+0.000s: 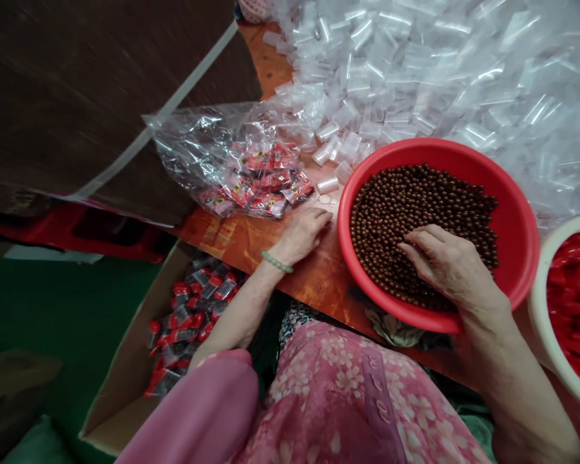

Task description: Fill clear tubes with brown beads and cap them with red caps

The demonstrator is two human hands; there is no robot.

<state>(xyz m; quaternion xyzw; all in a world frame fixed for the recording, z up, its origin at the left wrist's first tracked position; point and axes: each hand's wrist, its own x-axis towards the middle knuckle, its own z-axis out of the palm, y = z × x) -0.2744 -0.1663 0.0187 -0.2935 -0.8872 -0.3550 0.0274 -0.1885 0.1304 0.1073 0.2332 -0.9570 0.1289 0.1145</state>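
My right hand (447, 261) is inside a red basin (517, 212), low over a heap of small round brown balls (391, 200). Its thumb and fingers are drawn together at the balls; how many they grip is hidden. My left hand (305, 233), with a green bead bracelet (276, 261) at the wrist, rests on the table left of the basin. Its fingers curl downward, and whatever they hold is out of sight. Just beyond it lie small red packets (265, 183) in and around a clear plastic bag (193, 142). A short clear plastic tube (327, 185) lies near its fingertips.
A large pile of clear plastic tubes (391, 71) covers the back of the table (222, 235). To the right stands a white-rimmed tub (544, 296) of red plastic pieces (575, 303). Below left, a cardboard box (120, 367) holds red-capped clear containers (188, 322). A big dark box (101, 84) stands upper left.
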